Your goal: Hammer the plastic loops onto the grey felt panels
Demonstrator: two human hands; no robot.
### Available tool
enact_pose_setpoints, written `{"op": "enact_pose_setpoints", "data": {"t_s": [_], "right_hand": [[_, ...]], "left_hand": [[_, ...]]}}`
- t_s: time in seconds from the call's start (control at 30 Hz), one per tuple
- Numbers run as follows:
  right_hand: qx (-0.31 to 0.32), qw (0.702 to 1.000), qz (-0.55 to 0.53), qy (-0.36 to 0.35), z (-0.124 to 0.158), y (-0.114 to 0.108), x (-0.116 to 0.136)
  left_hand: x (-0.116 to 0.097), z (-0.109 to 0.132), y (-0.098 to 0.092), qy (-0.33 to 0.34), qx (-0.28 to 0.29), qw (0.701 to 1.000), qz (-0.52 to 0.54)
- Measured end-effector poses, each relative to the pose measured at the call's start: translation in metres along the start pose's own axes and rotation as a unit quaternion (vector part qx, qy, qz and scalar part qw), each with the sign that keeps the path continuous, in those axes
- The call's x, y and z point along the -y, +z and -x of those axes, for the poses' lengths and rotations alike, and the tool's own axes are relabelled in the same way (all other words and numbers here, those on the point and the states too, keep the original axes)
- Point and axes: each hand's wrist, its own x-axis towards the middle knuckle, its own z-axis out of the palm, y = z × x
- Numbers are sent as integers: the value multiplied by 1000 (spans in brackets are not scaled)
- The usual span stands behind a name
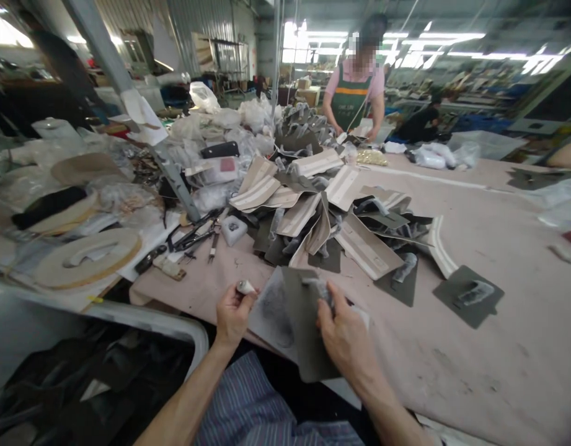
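My left hand [233,316] is closed around a small white cylinder [245,287] with a greyish end; its exact kind is unclear. My right hand [348,331] grips a dark grey-green flat panel [306,347], thumb and fingers by a plastic-wrapped strip [317,286] on its face. The panel is tilted over the table's front edge. Partly behind it lies a pale sheet [269,310] with a dark smudge. Beyond my hands is a heap of similar panels [369,251], some showing beige backs with white strips. One loose panel [473,297] lies to the right.
Pliers-like tools [199,232], a white block [234,230] and a tape roll [87,259] lie left on the pinkish table cover [499,378]. A metal post [159,164] rises there. A white bin [192,331] stands lower left. Across the table, a person in a green apron [353,96] works.
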Motion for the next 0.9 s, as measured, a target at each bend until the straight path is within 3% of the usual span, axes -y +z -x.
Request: {"op": "enact_pose_setpoints", "data": {"t_s": [0.13, 0.27, 0.4, 0.47, 0.57, 0.63, 0.77, 0.9], "right_hand": [[94, 992, 80, -17, 52, 65, 12], [129, 989, 72, 12, 62, 85, 13], [148, 989, -26, 10, 55, 71, 6], [115, 992, -58, -8, 47, 56, -8], [19, 999, -30, 26, 32, 27, -49], [-13, 997, 23, 68, 24, 11, -81], [53, 990, 112, 63, 27, 7, -122], [85, 986, 139, 45, 37, 23, -122]], "left_hand": [[-11, -23, 28, 5, 70, 996, 57], [2, -37, 52, -2, 148, 988, 33], [22, -38, 61, -18, 211, 977, 33], [26, -35, 60, -23, 223, 974, 36], [25, -33, 57, -15, 229, 973, 35], [22, -33, 56, -9, 237, 971, 25], [21, -33, 57, -14, 248, 969, 12], [21, -33, 58, -14, 256, 966, -5]]}}
